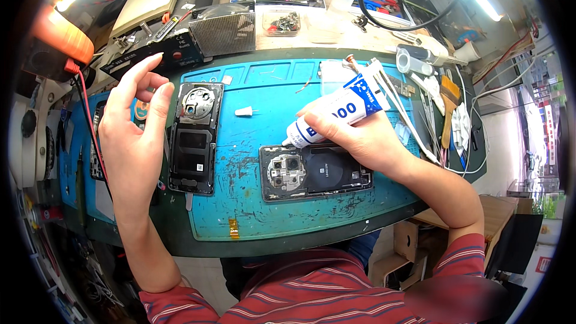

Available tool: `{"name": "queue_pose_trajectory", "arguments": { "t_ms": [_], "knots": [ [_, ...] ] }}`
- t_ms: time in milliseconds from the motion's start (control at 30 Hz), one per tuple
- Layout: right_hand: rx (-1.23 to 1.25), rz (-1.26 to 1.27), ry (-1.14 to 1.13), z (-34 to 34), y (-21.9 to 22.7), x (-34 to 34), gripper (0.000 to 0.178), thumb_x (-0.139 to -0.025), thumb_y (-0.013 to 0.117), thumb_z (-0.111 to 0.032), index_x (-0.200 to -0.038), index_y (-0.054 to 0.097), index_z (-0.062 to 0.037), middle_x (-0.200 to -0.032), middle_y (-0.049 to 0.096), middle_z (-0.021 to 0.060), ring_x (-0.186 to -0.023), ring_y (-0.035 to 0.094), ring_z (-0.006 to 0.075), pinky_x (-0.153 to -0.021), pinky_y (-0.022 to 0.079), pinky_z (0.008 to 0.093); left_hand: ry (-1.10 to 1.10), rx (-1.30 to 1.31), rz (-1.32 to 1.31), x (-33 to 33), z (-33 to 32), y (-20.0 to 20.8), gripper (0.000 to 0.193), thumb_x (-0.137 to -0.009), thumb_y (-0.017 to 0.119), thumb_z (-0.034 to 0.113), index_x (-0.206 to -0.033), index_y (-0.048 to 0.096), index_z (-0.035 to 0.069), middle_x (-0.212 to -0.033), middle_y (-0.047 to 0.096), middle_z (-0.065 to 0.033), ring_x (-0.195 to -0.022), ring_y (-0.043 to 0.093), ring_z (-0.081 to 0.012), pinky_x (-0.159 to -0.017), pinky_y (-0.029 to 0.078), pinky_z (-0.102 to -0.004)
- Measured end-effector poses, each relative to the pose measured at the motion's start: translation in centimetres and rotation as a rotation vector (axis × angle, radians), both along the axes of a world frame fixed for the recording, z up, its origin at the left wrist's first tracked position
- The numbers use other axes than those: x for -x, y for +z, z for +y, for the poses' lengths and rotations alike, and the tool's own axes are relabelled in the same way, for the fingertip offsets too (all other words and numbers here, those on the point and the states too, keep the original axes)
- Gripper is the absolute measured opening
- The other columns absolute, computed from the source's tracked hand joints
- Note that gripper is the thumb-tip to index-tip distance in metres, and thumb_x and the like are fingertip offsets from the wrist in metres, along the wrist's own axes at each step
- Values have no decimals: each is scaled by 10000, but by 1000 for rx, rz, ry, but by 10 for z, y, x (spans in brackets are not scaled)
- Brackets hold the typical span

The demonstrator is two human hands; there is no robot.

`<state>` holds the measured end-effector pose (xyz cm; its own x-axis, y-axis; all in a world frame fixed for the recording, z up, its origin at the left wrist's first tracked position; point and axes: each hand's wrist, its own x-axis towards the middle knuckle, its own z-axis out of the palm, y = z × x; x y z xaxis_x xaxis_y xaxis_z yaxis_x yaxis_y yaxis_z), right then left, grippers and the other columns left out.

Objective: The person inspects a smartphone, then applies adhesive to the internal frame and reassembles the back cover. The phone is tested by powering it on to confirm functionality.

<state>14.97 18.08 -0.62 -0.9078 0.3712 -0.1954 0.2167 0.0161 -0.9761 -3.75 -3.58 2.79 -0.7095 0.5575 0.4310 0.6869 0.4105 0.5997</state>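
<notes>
My right hand [360, 138] is wrapped round a white and blue glue tube [336, 111], its nozzle pointing down and left. The nozzle tip hovers over or touches the upper edge of an opened phone [324, 171] lying sideways on the blue work mat [240, 204]; which of the two I cannot tell. Raised at the left, my left hand [135, 114] is empty, its fingers curved and apart. Beside it a second opened phone [193, 144] lies upright on the mat. A small white cap [246, 111] with a thin pin rests between the phones.
At the right are a brush [449, 99], tweezers [427, 111] and a white cable [396, 111]. A clear box of small parts [281, 24] stands at the back beside a metal-finned device [223, 31]. An orange-handled tool [63, 33] with a red cable is at far left.
</notes>
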Motion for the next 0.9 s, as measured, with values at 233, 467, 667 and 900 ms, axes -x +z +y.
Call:
{"name": "queue_pose_trajectory", "arguments": {
  "t_ms": [233,467,667,900],
  "knots": [
    [13,11,12,1,0,-2,258,-930,727,-228,-1066,701,-12,-974,727,68,-898,691,141,-799,554,286,-6,10,1,1,0,-1,347,-943,664,124,-1274,621,29,-937,658,-41,-842,554,-124,-807,470,-276],
    [10,-10,8,3,1,-3,260,-927,730,-228,-1066,703,-10,-980,728,73,-898,696,145,-799,561,290,-4,6,-15,1,0,-1,347,-946,661,125,-1277,621,31,-934,650,-36,-840,547,-120,-807,468,-272],
    [-33,-1,4,7,0,-6,273,-917,743,-234,-1067,705,-9,-980,729,73,-902,697,149,-804,562,288,-8,3,-13,2,0,-3,346,-948,660,122,-1278,619,28,-930,646,-38,-835,543,-120,-808,467,-272],
    [45,-10,-30,6,3,-7,338,-892,767,-269,-1053,674,13,-933,730,54,-869,683,112,-821,539,275,-11,19,-17,1,1,-2,343,-949,658,117,-1279,616,28,-927,644,-42,-835,548,-123,-807,469,-272]
  ]
}}
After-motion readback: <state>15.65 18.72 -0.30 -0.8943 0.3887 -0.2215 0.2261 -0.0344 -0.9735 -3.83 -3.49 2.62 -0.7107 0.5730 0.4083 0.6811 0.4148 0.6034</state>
